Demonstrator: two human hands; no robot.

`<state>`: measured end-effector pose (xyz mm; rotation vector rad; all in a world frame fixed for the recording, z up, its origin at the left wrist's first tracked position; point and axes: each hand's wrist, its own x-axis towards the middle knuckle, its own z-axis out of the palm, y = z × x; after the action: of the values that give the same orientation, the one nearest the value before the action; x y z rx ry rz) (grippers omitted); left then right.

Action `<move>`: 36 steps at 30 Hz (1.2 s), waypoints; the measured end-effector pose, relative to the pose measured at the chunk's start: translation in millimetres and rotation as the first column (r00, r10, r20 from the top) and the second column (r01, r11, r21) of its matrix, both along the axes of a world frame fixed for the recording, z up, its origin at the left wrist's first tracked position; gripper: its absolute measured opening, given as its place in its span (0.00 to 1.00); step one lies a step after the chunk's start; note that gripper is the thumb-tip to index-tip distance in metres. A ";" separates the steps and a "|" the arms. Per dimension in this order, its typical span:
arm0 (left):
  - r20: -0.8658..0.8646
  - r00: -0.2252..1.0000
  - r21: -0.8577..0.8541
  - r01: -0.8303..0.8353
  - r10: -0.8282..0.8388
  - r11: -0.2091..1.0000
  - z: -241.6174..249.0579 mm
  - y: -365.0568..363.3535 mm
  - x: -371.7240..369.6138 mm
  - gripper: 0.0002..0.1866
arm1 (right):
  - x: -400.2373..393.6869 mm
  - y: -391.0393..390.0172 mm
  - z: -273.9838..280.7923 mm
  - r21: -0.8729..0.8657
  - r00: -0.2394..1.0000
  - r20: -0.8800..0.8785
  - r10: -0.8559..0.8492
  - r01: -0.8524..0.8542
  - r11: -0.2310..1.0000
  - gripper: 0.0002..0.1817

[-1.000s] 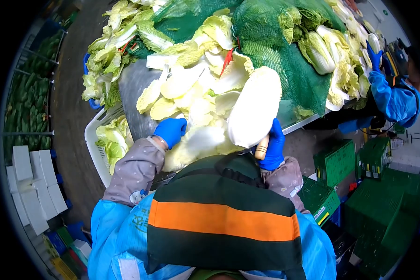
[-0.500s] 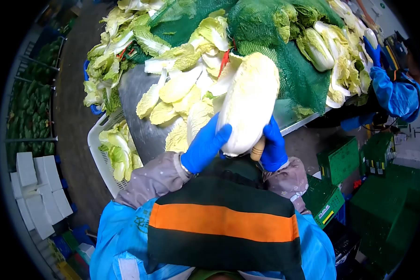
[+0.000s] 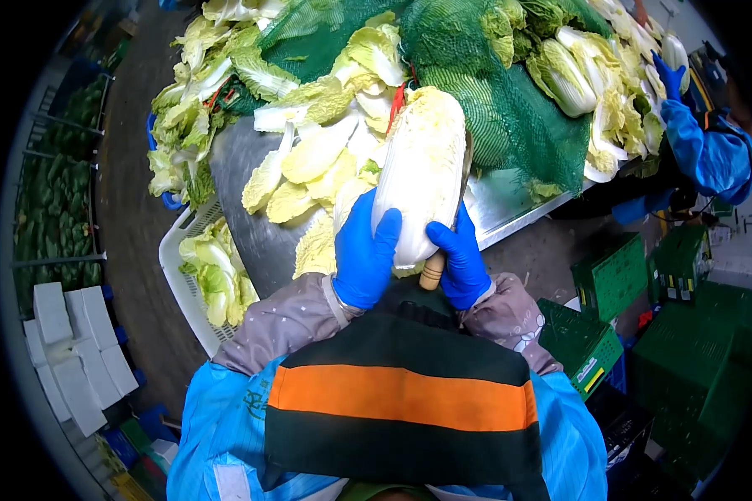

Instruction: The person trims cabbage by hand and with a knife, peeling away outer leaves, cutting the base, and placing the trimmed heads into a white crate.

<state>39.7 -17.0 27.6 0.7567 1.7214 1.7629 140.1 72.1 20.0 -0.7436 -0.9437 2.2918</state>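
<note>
A trimmed napa cabbage (image 3: 422, 171), pale yellow at the top and white at its base, is held upright above the table's near edge. My left hand (image 3: 366, 250), in a blue glove, grips its left side near the base. On the other side, my right hand (image 3: 459, 259) presses its thumb against the cabbage. A wooden handle (image 3: 432, 271) pokes out below, within my right hand. A strip of dark blade along the cabbage's right edge suggests a knife, mostly hidden behind it. Loose cabbage leaves (image 3: 322, 154) lie just beyond my left hand.
Leaves and green mesh sacks (image 3: 451, 58) cover much of the metal table (image 3: 251, 200). A white basket (image 3: 175, 259) with leaves stands at the left, green crates (image 3: 607, 275) at the right. Another person's blue sleeve (image 3: 706, 159) and gloved hand hold a cabbage at the far right.
Both hands have brought the cabbage slightly left and turned it, exposing a blade strip along its right side. My right thumb now lies across its front. The other person's cabbage shows more.
</note>
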 end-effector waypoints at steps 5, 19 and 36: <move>0.009 0.997 0.004 -0.081 0.081 0.997 -9.0 -0.1 -7.9 0.17 | 9.9 1.3 -14.0 -0.071 0.993 -0.067 0.099 -0.104 0.992 0.40; 0.009 0.937 -0.049 -0.347 0.348 0.936 24.0 32.8 -165.8 0.22 | 25.3 -6.4 -24.2 -0.216 0.891 -0.242 0.385 -0.437 0.873 0.40; -0.100 0.967 -0.046 -0.241 0.236 0.969 -2.0 9.4 -143.0 0.27 | 17.9 -4.9 -0.2 -0.083 0.913 -0.022 0.408 -0.408 0.909 0.40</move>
<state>-103.3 -7.6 25.6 0.6380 1.9884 1.8501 158.0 67.2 19.8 -0.6194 -1.0882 2.7102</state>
